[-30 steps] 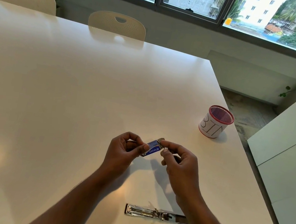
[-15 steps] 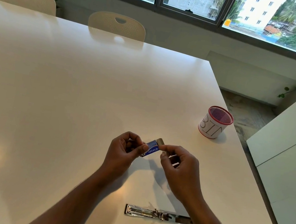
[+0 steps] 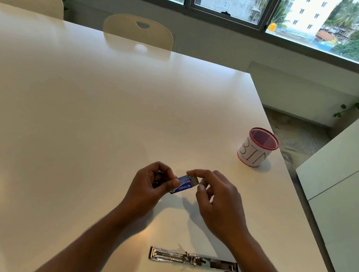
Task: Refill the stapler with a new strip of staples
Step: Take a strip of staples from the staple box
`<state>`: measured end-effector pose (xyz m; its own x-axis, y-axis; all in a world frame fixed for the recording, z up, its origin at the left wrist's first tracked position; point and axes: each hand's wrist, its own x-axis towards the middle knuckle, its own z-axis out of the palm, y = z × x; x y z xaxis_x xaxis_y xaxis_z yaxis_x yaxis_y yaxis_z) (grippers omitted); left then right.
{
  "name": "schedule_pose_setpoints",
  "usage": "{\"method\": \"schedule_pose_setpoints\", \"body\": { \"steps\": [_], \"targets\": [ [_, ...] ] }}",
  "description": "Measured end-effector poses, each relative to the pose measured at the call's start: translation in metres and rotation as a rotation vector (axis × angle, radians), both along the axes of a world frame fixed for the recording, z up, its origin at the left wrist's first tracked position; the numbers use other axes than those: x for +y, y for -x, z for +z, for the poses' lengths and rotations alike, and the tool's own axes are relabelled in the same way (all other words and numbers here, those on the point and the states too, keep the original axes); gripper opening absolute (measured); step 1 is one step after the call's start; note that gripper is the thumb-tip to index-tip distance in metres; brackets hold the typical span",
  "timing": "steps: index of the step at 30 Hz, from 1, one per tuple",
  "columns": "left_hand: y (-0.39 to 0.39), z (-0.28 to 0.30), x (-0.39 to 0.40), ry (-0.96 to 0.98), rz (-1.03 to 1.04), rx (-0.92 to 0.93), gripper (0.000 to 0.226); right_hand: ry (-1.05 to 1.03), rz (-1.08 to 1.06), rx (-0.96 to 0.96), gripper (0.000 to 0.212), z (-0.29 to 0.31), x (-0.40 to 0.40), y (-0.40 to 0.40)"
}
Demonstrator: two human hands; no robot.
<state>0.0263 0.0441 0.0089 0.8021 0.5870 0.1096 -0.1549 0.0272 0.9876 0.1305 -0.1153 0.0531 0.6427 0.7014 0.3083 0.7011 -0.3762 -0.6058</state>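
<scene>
A small blue staple box (image 3: 183, 185) is held above the white table (image 3: 84, 110), between both hands. My left hand (image 3: 151, 186) grips its left end with thumb and fingers. My right hand (image 3: 216, 200) pinches the grey flap or inner tray at the box's right end. The metal stapler (image 3: 193, 259) lies flat and folded fully open on the table, near the front edge, below my hands and apart from them. I cannot see any staple strip.
A red mesh cup (image 3: 257, 147) labelled BIN stands at the right, near the table's right edge. Two cream chairs (image 3: 138, 30) are at the far side. A white cabinet (image 3: 353, 185) stands right of the table.
My right hand's thumb and forefinger have closed onto the grey end of the box, and that hand has shifted slightly right, uncovering more of the stapler. The stapler has not moved.
</scene>
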Motion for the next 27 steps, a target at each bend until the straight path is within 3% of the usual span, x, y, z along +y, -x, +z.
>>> {"method": "schedule_pose_setpoints", "body": {
  "steps": [5, 11, 17, 22, 27],
  "targets": [
    [0.001, 0.001, -0.003, -0.017, 0.004, 0.012, 0.019, -0.088, -0.075, 0.187, 0.024, -0.005, 0.005, -0.005],
    [0.001, -0.001, -0.004, -0.1, 0.017, 0.064, 0.014, -0.126, -0.132, 0.159, 0.01, -0.009, 0.01, -0.003],
    [0.001, -0.003, -0.004, -0.126, 0.04, 0.073, 0.014, -0.17, -0.138, 0.087, 0.013, -0.009, 0.006, -0.005],
    [0.0, -0.003, -0.004, -0.127, 0.021, 0.083, 0.015, -0.088, -0.106, 0.031, 0.009, -0.009, 0.005, -0.007],
    [0.0, 0.0, -0.006, -0.095, 0.02, 0.086, 0.016, -0.101, -0.146, 0.067, 0.008, -0.006, 0.003, -0.016]
  ]
}}
